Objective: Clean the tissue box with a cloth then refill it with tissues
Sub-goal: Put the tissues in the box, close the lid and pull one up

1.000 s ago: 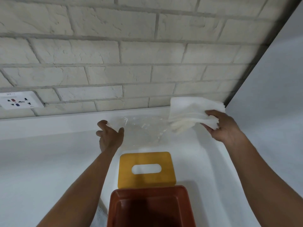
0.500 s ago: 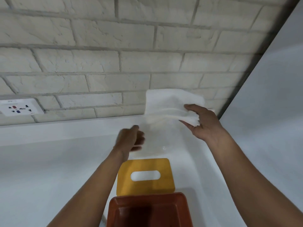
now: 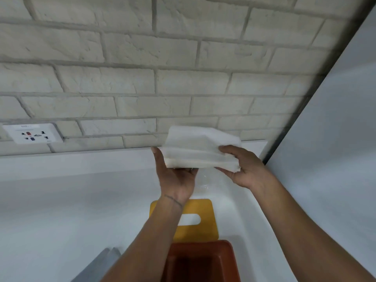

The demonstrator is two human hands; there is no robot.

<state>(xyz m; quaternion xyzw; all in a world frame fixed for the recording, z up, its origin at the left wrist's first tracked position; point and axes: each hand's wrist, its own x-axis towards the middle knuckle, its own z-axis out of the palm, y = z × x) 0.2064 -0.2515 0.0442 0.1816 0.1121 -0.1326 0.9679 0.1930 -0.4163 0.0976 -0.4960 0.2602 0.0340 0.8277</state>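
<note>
Up from the counter has come the left hand since half a second ago, and it now meets the stack of tissues that the right hand was carrying alone. Nearest, at the bottom of the view towards the counter's right end, stands the red-brown tissue box, open and dark inside with nothing visible in it. Touching or just beyond its far rim, the yellow lid lies flat with its oval slot running left to right. A grey folded thing pokes in to the left of the box; I cannot tell what it is. Farther on, a crumpled clear wrapper glints faintly on the counter under the hands. Above it the stack is held in the air, long axis left to right: the left hand holds its left end from below with the thumb up against it and fingers mostly hidden, and the right hand grips the right end. The box lies back towards the person and lower, about midway between the forearms, and its opening seems to run the same way as the stack, so I judge no turn is needed. Both hands look about equally near. Behind, the brick wall carries a socket along the counter's back edge.
</note>
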